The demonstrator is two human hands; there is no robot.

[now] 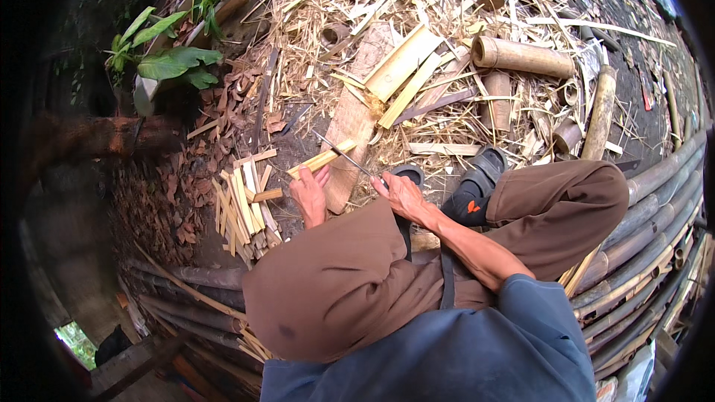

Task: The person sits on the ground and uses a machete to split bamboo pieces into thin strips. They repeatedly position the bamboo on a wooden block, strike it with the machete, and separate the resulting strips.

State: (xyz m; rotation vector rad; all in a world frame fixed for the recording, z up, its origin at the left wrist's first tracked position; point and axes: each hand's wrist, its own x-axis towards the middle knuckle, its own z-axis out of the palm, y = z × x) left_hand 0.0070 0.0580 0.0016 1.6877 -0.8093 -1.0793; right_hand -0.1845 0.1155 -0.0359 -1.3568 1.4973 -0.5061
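My left hand [307,192] is closed around the near end of a pale bamboo strip [325,158]. The strip points away to the right, its far end over a wooden plank [350,123] on the ground. In my right hand [404,197] is the handle of a thin knife [341,152]. Its narrow blade slants up to the left and crosses the strip near the far end; whether it bites into the strip I cannot tell. Left of my left hand lies a loose pile of split bamboo pieces [247,197].
Beyond the plank lie a wide split bamboo half [404,62], a bamboo tube [523,57] and many shavings [447,115]. My sandalled foot [477,182] stands right of the knife. Stacked bamboo poles [640,219] line the right side. Leafy plants [175,63] grow at the far left.
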